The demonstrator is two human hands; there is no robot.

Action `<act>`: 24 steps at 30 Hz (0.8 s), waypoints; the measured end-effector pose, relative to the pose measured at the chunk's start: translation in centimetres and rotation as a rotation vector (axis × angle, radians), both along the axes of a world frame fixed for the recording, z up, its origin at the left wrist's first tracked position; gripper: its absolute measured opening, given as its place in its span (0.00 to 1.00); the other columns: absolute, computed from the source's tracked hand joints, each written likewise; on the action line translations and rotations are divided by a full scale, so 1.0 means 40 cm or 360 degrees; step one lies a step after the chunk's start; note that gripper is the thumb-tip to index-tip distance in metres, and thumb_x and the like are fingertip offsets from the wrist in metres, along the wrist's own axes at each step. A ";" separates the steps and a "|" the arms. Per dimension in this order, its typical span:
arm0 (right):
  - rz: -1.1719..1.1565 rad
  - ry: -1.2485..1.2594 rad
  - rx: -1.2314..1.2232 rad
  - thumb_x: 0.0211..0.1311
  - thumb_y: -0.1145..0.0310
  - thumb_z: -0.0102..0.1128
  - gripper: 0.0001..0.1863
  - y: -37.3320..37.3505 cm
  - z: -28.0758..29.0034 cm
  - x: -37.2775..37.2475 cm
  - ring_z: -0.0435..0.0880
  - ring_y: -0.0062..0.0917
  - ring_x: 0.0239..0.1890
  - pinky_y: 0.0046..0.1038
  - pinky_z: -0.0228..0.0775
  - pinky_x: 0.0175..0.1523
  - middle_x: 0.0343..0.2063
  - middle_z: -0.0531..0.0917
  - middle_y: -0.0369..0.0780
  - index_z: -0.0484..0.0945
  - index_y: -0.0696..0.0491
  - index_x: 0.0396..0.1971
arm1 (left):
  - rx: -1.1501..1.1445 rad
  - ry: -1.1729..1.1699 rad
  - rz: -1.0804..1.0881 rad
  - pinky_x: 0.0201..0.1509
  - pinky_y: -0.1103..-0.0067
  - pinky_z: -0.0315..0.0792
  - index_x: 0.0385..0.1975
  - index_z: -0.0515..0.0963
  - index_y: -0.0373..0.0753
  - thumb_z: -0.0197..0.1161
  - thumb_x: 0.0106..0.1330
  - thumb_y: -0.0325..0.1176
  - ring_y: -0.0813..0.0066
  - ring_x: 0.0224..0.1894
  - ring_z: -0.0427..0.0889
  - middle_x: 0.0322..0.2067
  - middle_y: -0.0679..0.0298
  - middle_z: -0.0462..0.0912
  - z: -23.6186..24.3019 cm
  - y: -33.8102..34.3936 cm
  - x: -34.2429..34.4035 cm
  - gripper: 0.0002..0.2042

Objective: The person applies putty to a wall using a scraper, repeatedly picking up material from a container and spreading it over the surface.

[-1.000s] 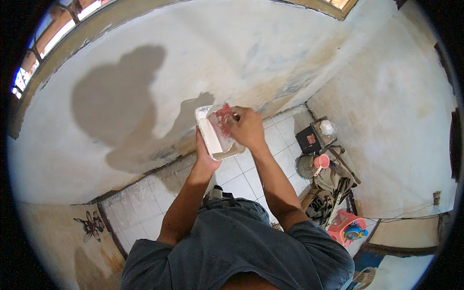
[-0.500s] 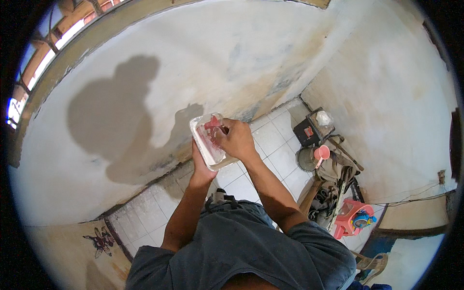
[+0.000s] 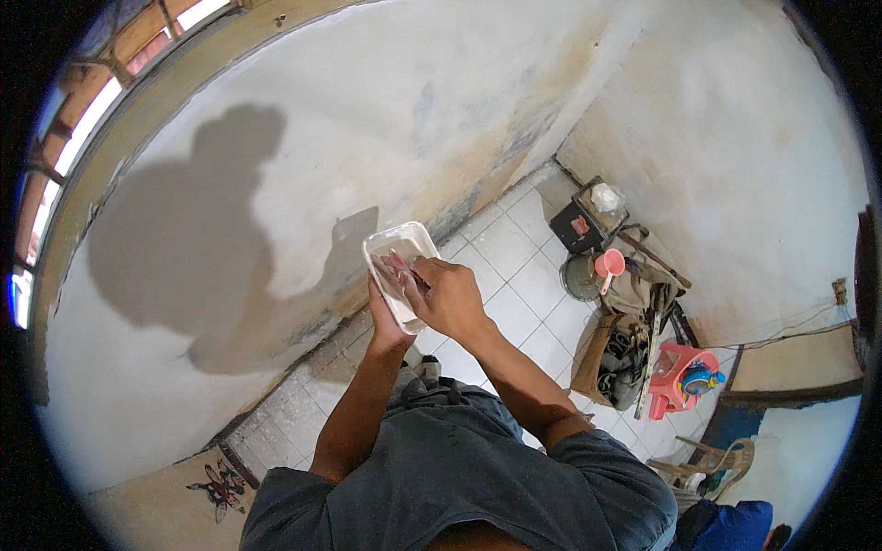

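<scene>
A white rectangular tray (image 3: 390, 245) with grey paste in it is held up in front of a plastered wall (image 3: 367, 119). My left hand (image 3: 384, 312) grips the tray from underneath and is mostly hidden by it. My right hand (image 3: 447, 296) is over the tray's near end, closed on a small tool with a reddish handle (image 3: 397, 264) that rests in the paste. The tool's blade is too small to make out.
White floor tiles (image 3: 501, 248) run along the wall's foot. At the right stand a black box (image 3: 588, 220), a bucket with a pink scoop (image 3: 606, 264), a bag of tools (image 3: 620, 354), a red stool (image 3: 678, 376) and a chair (image 3: 717, 459).
The tray and both hands have dropped lower and away from the wall. My right hand has moved the tool down into the tray.
</scene>
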State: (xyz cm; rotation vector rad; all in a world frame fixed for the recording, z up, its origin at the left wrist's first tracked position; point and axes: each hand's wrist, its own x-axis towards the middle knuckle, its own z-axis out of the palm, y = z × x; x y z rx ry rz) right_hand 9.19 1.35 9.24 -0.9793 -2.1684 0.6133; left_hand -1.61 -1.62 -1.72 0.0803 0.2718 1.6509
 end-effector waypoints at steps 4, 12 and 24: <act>-0.0263 0.0219 -0.0097 0.59 0.67 0.61 0.09 0.007 0.007 0.030 0.79 0.40 0.20 0.34 0.71 0.28 0.19 0.78 0.46 0.81 0.56 0.36 | -0.0065 0.0170 -0.0026 0.56 0.73 0.73 0.55 0.72 0.43 0.44 0.72 0.53 0.70 0.50 0.78 0.46 0.64 0.79 0.046 0.013 -0.007 0.23; -0.0393 0.0825 -0.0617 0.66 0.65 0.57 0.11 0.076 -0.118 0.081 0.77 0.22 0.20 0.27 0.69 0.26 0.20 0.80 0.39 0.76 0.59 0.34 | -0.0064 0.0033 -0.0180 0.66 0.61 0.66 0.64 0.66 0.43 0.37 0.73 0.55 0.59 0.61 0.73 0.60 0.58 0.73 0.015 0.033 -0.025 0.28; -0.0358 0.1273 -0.1693 0.66 0.67 0.62 0.09 0.176 -0.183 0.179 0.71 0.12 0.21 0.18 0.59 0.22 0.27 0.81 0.32 0.78 0.55 0.40 | -0.0073 -0.0042 -0.0098 0.65 0.58 0.67 0.65 0.64 0.43 0.36 0.72 0.58 0.57 0.61 0.72 0.60 0.58 0.72 0.006 0.111 0.019 0.30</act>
